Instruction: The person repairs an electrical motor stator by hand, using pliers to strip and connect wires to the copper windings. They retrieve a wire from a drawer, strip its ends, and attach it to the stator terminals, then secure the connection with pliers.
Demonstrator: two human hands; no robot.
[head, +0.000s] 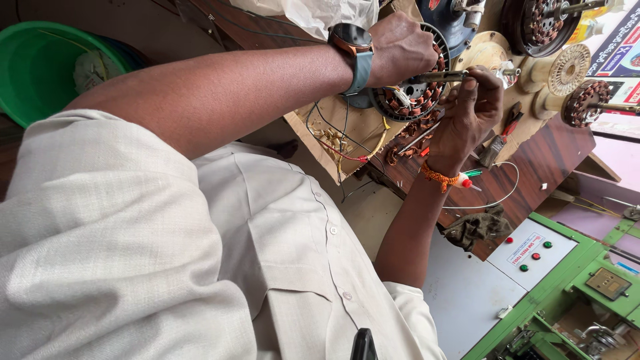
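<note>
My left hand (400,47), with a watch on its wrist, is closed over the top of a round fan-motor stator (417,97) with copper windings and loose coloured wires. The stator's metal shaft (443,77) sticks out towards my right hand (470,110). That hand wears an orange thread band, and its fingertips pinch at the shaft end. A thin metal rod (419,141) runs from under its palm towards the windings. The stator is held above a wooden workbench (553,157).
More wound stators (541,25) and spools (568,69) stand at the top right. A green tub (37,67) is at the upper left. A white panel with red and green buttons (530,252) on a green machine is at the lower right, with a crumpled cloth (479,227) beside it.
</note>
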